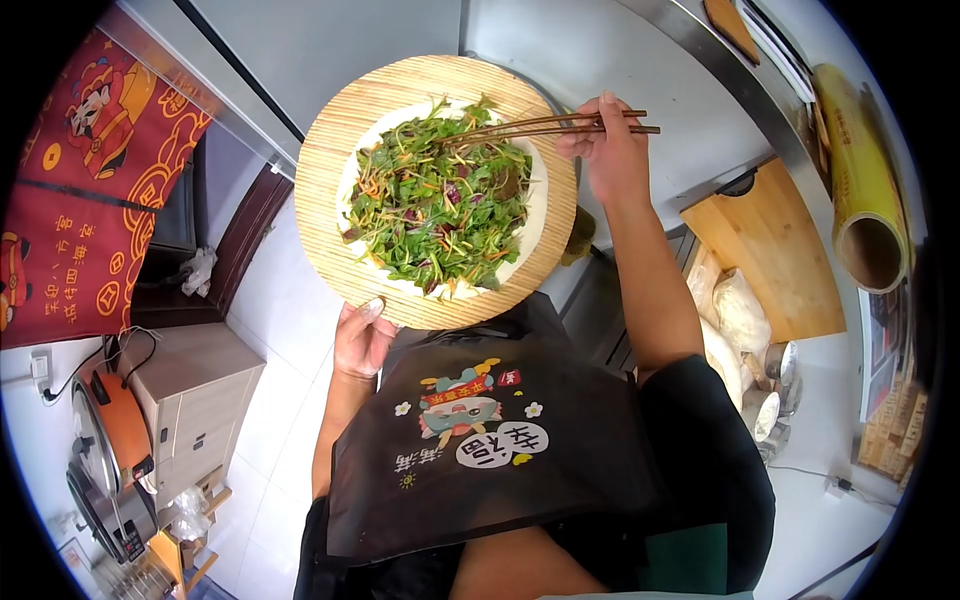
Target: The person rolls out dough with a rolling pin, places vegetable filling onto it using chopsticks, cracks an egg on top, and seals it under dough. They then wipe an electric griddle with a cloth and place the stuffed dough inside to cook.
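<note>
A big, round, tan board with thin stripes (pixel 322 190) is at 11 o'clock from the middle of the view. On it lies a flat, round, creamy-white sheet that looks like dough (pixel 540 200). A messy heap of chopped green leaves (pixel 425 215) covers most of the sheet. The heap looks fresh and curly, with specks of orange and purple. The sheet peeks out around it, mostly from 3 to 4 o'clock. The left hand (pixel 362 340) holds the board's edge at 7 o'clock, thumb on top. The right hand (pixel 607 150), between 2 and 3 o'clock, pinches two long, thin, brown wooden chopsticks (pixel 545 131). Their tips poke into the leaves at 12 o'clock.
</note>
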A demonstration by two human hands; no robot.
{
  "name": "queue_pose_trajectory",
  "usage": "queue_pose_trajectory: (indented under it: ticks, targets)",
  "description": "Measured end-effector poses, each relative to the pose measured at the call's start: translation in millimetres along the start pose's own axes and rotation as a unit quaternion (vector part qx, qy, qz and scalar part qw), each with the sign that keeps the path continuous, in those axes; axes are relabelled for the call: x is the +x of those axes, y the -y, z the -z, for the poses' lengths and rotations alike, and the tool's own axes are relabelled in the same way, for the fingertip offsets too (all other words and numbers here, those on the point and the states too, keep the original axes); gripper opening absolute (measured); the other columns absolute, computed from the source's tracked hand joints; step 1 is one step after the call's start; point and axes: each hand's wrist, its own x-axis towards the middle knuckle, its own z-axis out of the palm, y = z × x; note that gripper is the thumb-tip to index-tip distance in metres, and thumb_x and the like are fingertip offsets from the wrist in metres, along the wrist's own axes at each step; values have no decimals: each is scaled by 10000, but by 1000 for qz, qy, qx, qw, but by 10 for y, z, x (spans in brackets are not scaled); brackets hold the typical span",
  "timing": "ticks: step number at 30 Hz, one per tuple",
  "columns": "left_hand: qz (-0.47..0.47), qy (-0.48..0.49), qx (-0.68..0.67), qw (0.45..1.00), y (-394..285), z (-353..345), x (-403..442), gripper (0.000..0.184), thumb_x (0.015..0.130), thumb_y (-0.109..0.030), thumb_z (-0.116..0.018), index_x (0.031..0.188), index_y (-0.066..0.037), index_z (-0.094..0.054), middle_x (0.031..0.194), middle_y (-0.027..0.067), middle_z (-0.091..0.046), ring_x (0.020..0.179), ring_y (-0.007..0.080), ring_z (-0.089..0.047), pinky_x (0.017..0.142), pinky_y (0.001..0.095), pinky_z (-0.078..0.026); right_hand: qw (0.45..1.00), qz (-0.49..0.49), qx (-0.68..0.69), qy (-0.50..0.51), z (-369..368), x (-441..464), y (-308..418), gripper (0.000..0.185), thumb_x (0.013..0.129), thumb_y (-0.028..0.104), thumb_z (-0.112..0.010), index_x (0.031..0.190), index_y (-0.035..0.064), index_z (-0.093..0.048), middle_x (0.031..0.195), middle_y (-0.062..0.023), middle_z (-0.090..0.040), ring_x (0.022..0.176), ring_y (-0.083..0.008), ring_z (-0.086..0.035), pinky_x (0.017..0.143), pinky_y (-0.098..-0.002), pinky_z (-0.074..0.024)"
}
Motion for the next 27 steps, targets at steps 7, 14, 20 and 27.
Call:
queue_pose_trajectory:
  ticks: [7,14,20,27]
  targets:
    - [-7,-5,-5,1000,0,37,-3,551,898,-7,-571,1431,32,-435,1416,185,-549,1312,346,-538,1108,495,-448,1000,6,23,-14,-43,79,-22,367,1038,299,-533,942,-53,-580,808,-139,-593,598,-260,-692,535,-351,-618]
    - [-9,-11,-6,1000,-2,64,-37,554,898,-25,-583,1431,17,-440,1411,187,-553,1306,350,-543,1080,505,-470,994,109,-24,-8,49,-37,290,349,1048,262,-474,929,-48,-585,793,-135,-614,600,-244,-689,565,-336,-599]
    - [-21,8,-12,1000,-25,19,-19,591,900,-50,-585,1458,8,-401,1425,194,-538,1303,354,-547,1055,497,-491,985,120,-121,31,19,-243,353,357,1052,254,-471,904,-45,-599,773,-127,-628,609,-223,-688,616,-312,-585]
    - [-10,-6,-9,1000,-55,85,20,597,891,-31,-580,1458,14,-399,1430,188,-533,1303,354,-546,1058,495,-487,973,201,-103,41,-82,-140,506,329,1052,224,-478,919,-43,-617,764,-117,-642,619,-210,-692,608,-302,-580]
